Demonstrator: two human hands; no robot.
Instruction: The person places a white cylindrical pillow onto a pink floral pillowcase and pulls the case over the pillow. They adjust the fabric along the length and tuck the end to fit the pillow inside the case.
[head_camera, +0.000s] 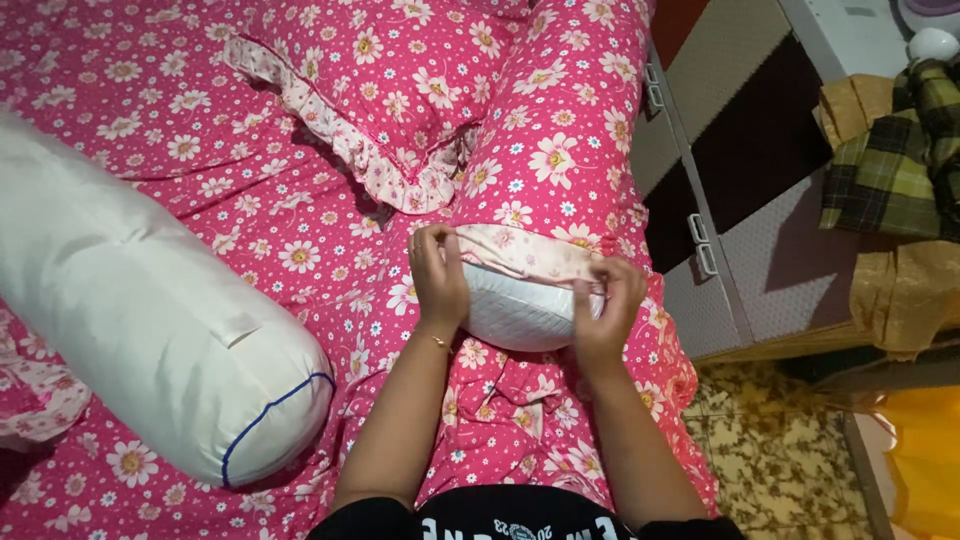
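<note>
A long bolster in a pink flowered cover (560, 130) lies along the bed's right side. Its white end (515, 310) pokes out of the cover's open mouth, which has a pale pink hem (525, 255). My left hand (438, 275) grips the hem on the left of the opening. My right hand (605, 305) pinches the hem on the right side. Both hands hold the cover's edge around the white bolster end.
A bare white bolster with blue piping (150, 320) lies at the left on the pink flowered sheet (200, 150). A frilled pink pillow (390, 90) is at the top. Right of the bed stand a drawer cabinet (730, 230), checked cloths (890, 170) and a patterned floor (780, 450).
</note>
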